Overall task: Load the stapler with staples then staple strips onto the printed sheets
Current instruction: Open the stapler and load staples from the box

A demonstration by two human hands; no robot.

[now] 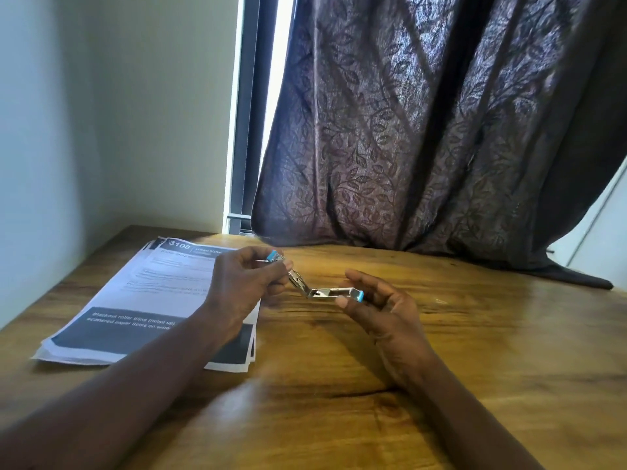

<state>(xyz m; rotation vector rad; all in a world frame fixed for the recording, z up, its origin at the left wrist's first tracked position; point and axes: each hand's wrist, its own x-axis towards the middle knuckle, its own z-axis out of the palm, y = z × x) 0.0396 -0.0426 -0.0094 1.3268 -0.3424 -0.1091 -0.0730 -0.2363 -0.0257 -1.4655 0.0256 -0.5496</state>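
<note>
Across the brown, wood-grained tabletop (475, 334) light comes from the back of the room, where a dark purple curtain with a leaf pattern (424, 130) hangs down until its hem rests on the far edge. Just left of it a slim dark window frame (242, 130) shows a bright sliver of daylight, and a plain pale wall (118, 113) fills the left corner. On the left of the tabletop lies a loosely fanned stack of printed sheets with dark header and footer bands (152, 293). Both bare forearms reach in from the bottom edge and meet near the middle, raised above the wood. Between them is the small silver metal stapler with blue tips (315, 290), swung wide open at its hinge so the two arms form a shallow V, held in the air just right of the sheets. The left hand (244, 283) has its fingers curled round the upper arm, and the blue tip pokes out at the top of its grip. The right hand (383, 310) pinches the lower arm near its blue end between thumb and forefinger, with its other fingers loosely bent behind.
</note>
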